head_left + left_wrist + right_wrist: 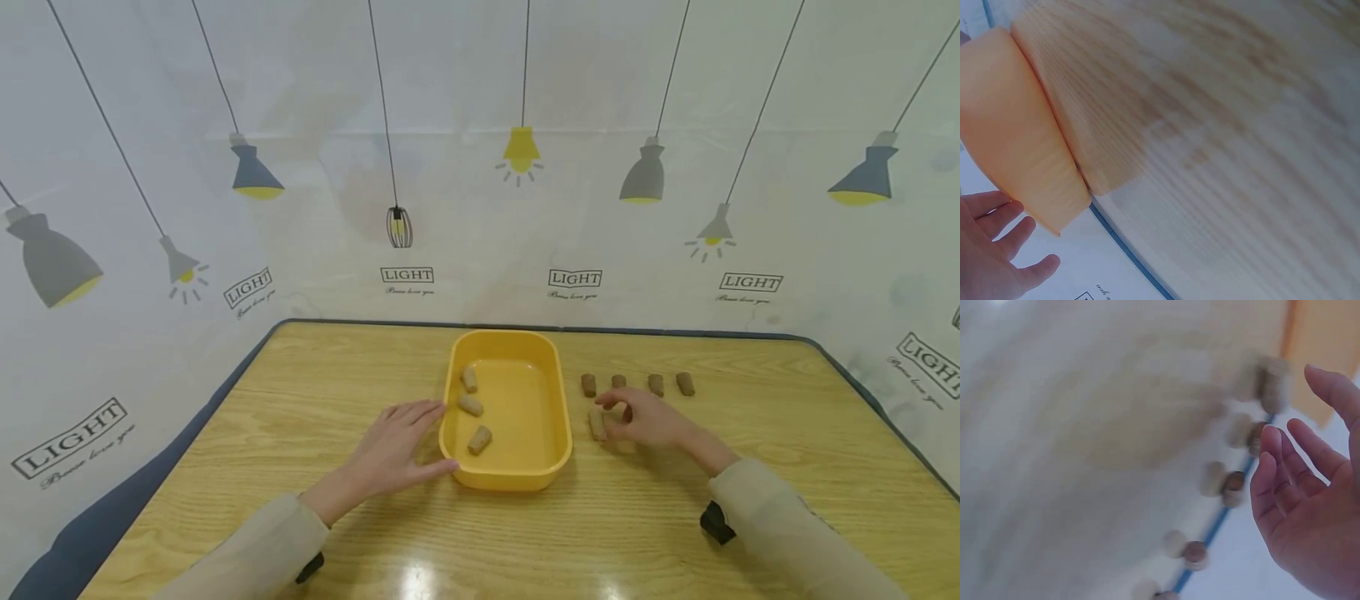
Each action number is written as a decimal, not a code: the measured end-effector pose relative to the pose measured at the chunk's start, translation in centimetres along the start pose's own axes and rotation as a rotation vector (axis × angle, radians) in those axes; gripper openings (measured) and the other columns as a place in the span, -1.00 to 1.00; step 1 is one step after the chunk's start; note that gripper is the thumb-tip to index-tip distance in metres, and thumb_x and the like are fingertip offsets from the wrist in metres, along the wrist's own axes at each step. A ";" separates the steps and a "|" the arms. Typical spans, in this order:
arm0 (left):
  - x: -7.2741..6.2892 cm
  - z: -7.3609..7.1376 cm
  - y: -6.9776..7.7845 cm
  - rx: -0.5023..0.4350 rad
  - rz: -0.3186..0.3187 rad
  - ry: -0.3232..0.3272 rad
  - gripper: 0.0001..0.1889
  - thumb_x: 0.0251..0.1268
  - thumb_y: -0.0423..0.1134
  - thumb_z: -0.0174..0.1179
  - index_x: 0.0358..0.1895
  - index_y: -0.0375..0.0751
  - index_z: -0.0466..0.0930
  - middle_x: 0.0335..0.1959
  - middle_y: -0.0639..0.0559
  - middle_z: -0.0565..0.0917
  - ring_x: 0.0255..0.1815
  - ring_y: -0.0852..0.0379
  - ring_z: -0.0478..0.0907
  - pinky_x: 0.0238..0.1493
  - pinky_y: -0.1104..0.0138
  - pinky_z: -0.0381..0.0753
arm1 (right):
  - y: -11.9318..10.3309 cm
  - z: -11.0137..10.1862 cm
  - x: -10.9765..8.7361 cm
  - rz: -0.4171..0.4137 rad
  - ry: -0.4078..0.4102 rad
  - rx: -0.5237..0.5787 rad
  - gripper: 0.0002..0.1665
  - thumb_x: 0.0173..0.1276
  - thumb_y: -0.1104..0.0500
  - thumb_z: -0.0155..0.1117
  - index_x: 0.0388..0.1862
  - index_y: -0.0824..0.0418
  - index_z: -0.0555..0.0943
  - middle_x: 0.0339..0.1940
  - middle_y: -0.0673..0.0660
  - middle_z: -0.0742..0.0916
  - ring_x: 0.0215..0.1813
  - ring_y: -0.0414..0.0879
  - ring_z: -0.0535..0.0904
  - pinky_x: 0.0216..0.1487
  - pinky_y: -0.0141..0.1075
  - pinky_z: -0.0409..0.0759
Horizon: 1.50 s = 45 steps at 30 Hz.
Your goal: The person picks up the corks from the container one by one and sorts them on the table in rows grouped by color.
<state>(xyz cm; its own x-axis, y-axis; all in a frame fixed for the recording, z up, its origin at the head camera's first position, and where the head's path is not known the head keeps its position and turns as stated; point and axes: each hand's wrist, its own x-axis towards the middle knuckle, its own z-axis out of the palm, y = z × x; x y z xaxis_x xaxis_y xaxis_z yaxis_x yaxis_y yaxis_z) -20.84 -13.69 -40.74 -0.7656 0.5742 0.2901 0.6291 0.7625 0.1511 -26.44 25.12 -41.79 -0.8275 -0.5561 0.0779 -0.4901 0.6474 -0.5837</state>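
Rested relaxed left hand (396, 446) against yellow tray (506, 482), poised loose, empty right hand (651, 421) beside pale cork (597, 423), best pinched midway.

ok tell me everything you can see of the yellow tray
The yellow tray is an open, rectangular tub with rounded corners, raised walls and a rim, smooth and plastic-looking. It stands upright on the wood-grain table, long sides running front to back. Three small tan cork-like pieces lie inside, toward its left side. The left hand touches its left rim.
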 end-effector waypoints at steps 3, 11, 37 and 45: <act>0.0 -0.1 0.0 0.001 -0.004 -0.002 -0.15 0.04 0.39 -0.10 0.22 -0.26 0.29 0.19 -0.08 0.34 0.19 -0.05 0.22 0.13 0.03 0.15 | -0.9 -0.9 0.6 -0.029 0.058 -0.001 -0.51 0.14 0.18 0.26 0.02 0.39 0.44 -0.12 0.29 0.56 -0.35 -0.06 0.47 -0.34 -0.26 0.45; 0.1 -0.2 -0.1 0.014 -0.017 -0.018 -0.14 0.03 0.40 -0.12 0.24 -0.24 0.27 0.20 -0.07 0.33 0.20 -0.03 0.21 0.14 0.05 0.14 | -6.3 -3.2 4.0 0.002 0.075 0.058 -0.47 0.18 -0.03 0.21 0.06 0.23 0.45 -0.13 0.19 0.57 -0.44 -0.08 0.49 -0.56 -0.28 0.45; 0.1 -0.2 0.0 -0.008 -0.022 -0.033 -0.13 0.03 0.40 -0.11 0.24 -0.25 0.27 0.20 -0.08 0.32 0.20 -0.02 0.21 0.15 0.05 0.13 | -11.5 1.6 14.4 0.143 -0.663 0.242 -0.54 0.13 0.25 0.19 0.07 0.08 0.47 -0.04 0.00 0.56 -0.13 -0.13 0.44 -0.27 -0.26 0.41; 0.0 -0.1 0.0 -0.010 -0.016 -0.022 -0.14 0.04 0.38 -0.08 0.24 -0.27 0.27 0.20 -0.09 0.32 0.20 -0.03 0.21 0.14 0.04 0.13 | -12.4 2.5 15.3 0.183 -0.718 0.141 -0.54 0.10 0.28 0.19 0.03 0.04 0.50 -0.09 -0.07 0.56 -0.11 -0.15 0.41 -0.25 -0.27 0.39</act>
<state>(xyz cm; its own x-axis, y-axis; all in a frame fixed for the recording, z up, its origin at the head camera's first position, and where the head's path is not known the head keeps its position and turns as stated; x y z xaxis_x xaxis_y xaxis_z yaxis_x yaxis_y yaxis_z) -20.85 -13.75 -40.61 -0.7782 0.5686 0.2665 0.6181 0.7685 0.1652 -32.30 7.30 -35.33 -0.4864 -0.6802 -0.5484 -0.2824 0.7164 -0.6380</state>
